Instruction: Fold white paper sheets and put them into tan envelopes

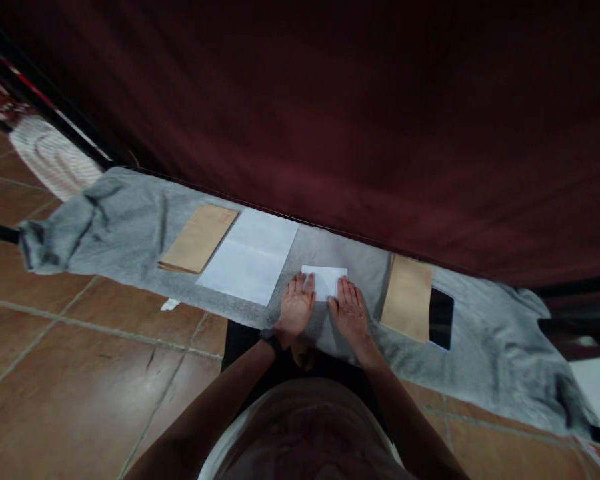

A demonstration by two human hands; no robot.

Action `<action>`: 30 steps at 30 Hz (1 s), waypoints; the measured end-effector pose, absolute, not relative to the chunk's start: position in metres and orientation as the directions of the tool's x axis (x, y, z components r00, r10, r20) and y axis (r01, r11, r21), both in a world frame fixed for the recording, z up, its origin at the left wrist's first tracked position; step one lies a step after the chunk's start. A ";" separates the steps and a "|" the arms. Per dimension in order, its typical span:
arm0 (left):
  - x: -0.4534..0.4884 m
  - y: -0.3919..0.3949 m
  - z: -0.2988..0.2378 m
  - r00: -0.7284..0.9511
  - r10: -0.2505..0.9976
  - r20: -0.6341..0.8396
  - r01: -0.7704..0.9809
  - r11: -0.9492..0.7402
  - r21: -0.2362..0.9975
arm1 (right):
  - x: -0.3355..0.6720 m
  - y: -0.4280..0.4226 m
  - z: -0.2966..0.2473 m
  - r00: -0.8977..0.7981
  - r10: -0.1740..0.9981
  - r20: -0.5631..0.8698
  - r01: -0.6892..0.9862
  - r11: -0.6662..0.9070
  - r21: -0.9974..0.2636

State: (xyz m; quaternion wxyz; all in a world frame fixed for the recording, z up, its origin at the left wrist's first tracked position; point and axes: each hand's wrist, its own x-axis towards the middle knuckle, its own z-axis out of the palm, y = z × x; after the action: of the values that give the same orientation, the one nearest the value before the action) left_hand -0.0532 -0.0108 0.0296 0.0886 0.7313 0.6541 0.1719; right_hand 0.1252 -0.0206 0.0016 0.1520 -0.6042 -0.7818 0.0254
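A small folded white paper (327,278) lies on a grey cloth (130,227) spread over a low surface. My left hand (296,307) lies flat on the paper's left end, fingers stretched out. My right hand (349,310) lies flat on its right end, fingers stretched out too. Both palms press down on the paper; neither hand grips anything. A dark band sits on my left wrist.
To the left lie white sheets (250,257) and a stack of brown envelopes (200,238). At right are another brown envelope (407,297) and a black phone (441,319). A dark red curtain (330,113) hangs behind. Brown floor tiles (80,373) lie below.
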 end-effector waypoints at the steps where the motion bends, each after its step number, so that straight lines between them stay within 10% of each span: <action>1: -0.053 -0.009 0.031 0.078 0.987 0.140 0.919 -0.125 0.374 | 0.125 -0.021 0.002 -0.218 0.954 0.204 0.938 0.263 -0.226; 8: -0.055 0.012 0.031 -0.268 0.964 -0.001 0.526 0.147 0.838 | 0.124 -0.020 0.003 -0.207 0.957 0.202 0.942 0.251 -0.223; 18: -0.044 0.007 0.049 -0.295 0.955 0.010 0.367 0.104 0.925 | 0.124 -0.016 0.011 -0.151 0.970 0.188 0.890 0.216 -0.401; 25: -0.041 -0.018 0.097 0.184 0.914 0.362 0.763 -0.365 0.534 | 0.112 -0.006 0.045 0.026 1.000 0.000 0.307 -0.008 -0.952; 30: -0.029 -0.032 0.100 0.434 0.865 0.252 0.791 -0.500 0.353 | 0.106 -0.010 0.059 0.082 0.991 -0.108 -0.026 -0.106 -0.994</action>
State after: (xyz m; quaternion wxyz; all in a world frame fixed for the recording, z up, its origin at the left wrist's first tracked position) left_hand -0.0294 -0.0323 0.1001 0.0910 0.8419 0.4918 0.2027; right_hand 0.1065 -0.0099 0.0588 0.4982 -0.5411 -0.4458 0.5101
